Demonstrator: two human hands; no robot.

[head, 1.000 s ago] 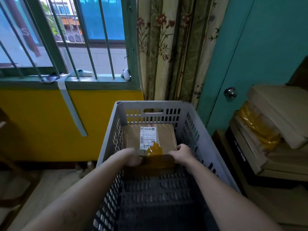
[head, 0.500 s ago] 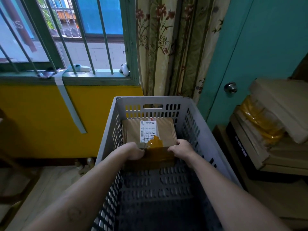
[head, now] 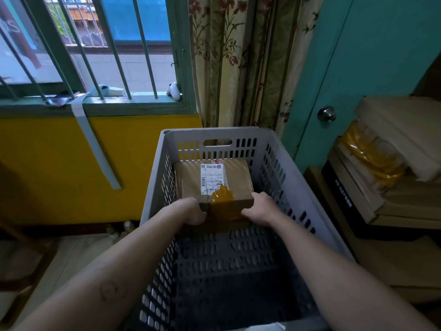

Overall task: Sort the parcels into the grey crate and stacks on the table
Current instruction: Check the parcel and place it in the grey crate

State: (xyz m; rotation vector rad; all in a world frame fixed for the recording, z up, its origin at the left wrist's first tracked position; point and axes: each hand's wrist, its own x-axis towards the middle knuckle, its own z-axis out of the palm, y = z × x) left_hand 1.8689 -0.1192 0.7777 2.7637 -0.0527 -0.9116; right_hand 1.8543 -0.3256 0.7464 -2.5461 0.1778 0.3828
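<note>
**Parcel low in the crate, both hands on it**

- Step in hand, as I read it: placing one parcel into the crate.
- The parcel (head: 213, 185), a brown cardboard box, sits centre frame, deep inside the grey crate (head: 216, 133). Its far edge is close against the slotted far wall.
- A white shipping label (head: 211, 178) faces up. Yellow tape (head: 223, 199) runs over the near edge.
- Left hand (head: 193, 213) is curled round the near left corner of the box. Right hand (head: 259, 209) grips the near right corner, thumb along the front face. Both are closed on the parcel.
- Cannot tell whether the base is fully down on the crate floor; the hands and the box's own shadow hide the underside.
- The crate floor in the lower part of the frame is dark and slotted, with no other parcel visible on it.
- A stack of flat parcels (head: 391, 149) lies at the right edge of the frame, well apart from the crate.

Next move, judged only:
- Let the box settle flat, then loosen both grips and draw the hands up without dragging the near edge.
- The side walls are close, so the wrists need a straight lift.
- After that, the stack at right looks the likely source of the next parcel.
</note>
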